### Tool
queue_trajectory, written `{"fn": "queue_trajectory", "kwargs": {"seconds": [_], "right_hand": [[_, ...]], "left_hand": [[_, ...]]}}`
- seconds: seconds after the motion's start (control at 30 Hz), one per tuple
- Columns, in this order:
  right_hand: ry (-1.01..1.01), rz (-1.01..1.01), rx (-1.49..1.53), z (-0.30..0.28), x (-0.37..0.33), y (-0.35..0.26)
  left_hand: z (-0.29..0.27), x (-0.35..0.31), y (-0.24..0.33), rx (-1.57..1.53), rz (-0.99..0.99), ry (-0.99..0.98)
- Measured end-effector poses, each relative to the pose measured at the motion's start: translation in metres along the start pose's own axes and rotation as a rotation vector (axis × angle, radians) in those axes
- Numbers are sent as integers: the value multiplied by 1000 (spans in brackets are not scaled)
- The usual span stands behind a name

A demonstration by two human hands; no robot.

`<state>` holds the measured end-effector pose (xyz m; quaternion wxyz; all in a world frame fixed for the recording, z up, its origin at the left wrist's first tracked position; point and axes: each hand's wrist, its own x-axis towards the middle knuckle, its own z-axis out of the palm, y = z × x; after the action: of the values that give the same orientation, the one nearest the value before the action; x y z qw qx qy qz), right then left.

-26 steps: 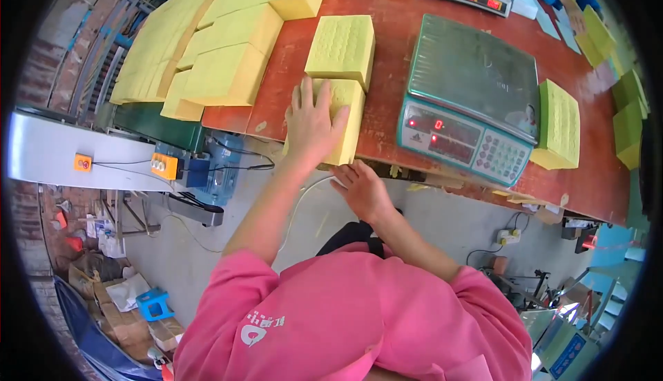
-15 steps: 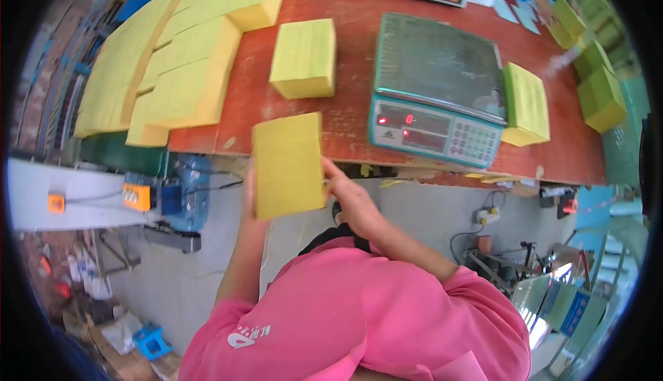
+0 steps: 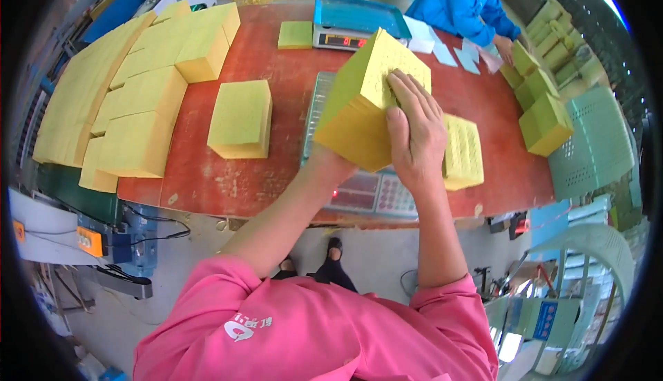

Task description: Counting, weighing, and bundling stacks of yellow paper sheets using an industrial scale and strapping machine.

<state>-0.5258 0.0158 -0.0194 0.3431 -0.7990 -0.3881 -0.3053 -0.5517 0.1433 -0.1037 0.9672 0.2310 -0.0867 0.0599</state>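
Observation:
A thick block of yellow paper (image 3: 356, 101) is held tilted above the teal digital scale (image 3: 362, 193), covering much of its pan. My left hand (image 3: 334, 164) supports it from underneath at the near left, its fingers hidden by the block. My right hand (image 3: 420, 132) presses against the block's right face, thumb and fingers stretched along it. Another yellow block (image 3: 463, 151) stands at the scale's right side. To the left, a separate block (image 3: 239, 118) sits on the red table (image 3: 200, 187).
Rows of yellow blocks (image 3: 131, 105) fill the table's left. Farther back are a second scale (image 3: 359, 18) and a low yellow stack (image 3: 295, 35). Across the table, a person in blue (image 3: 456, 1) reaches toward blocks at the right (image 3: 545, 122). A green plastic chair (image 3: 594, 146) stands there.
The block has moved from before the table edge to above the scale, turning and tilting. My right hand now lies along its side. The view has shifted, showing more of the far side.

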Motion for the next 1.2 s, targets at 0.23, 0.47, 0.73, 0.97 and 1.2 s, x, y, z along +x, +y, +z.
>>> {"fn": "queue_trajectory", "kwargs": {"seconds": [0.23,0.47,0.73,0.97,1.2], "right_hand": [[-203,67,28,8,-3,82],[-276,-92,-4,5,-9,71],[-337,-93,379,-3,0,9],[-493,51,648,127,4,-67],[-875,388,792,250,-36,-80]], "left_hand": [[-12,-51,11,-346,-336,267],[-48,-37,116,2413,365,603],[-84,-72,181,2605,-307,69],[-83,-160,256,2770,-77,-238],[-137,-278,184,778,-95,1037]]}}
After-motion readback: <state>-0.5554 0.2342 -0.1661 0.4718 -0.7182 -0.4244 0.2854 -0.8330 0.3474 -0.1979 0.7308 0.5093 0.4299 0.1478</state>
